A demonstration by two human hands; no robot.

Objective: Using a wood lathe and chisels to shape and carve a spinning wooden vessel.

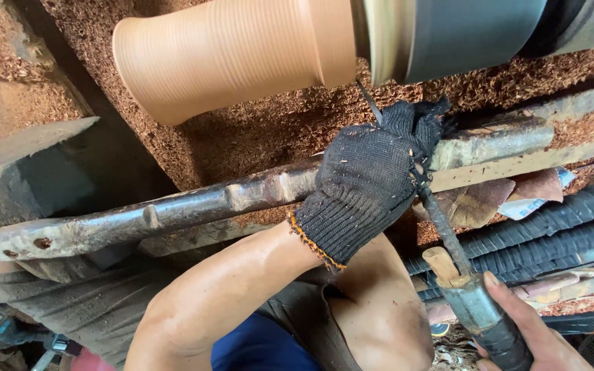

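My gloved left hand (pixel 369 182) clamps the stiff, heavy-looking steel chisel (pixel 441 230) on the rusty rest bar (pixel 173 213), tip at the wooden piece's (pixel 228 51) right end, bare right hand (pixel 537 336) closed around its taped handle (pixel 486 319).

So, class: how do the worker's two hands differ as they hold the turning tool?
The left hand wears a black knit glove; the right hand is bare. The left hand presses the tool's thin metal shaft onto the rusty bar; the right hand grips the taped handle. Both hold the same tool.
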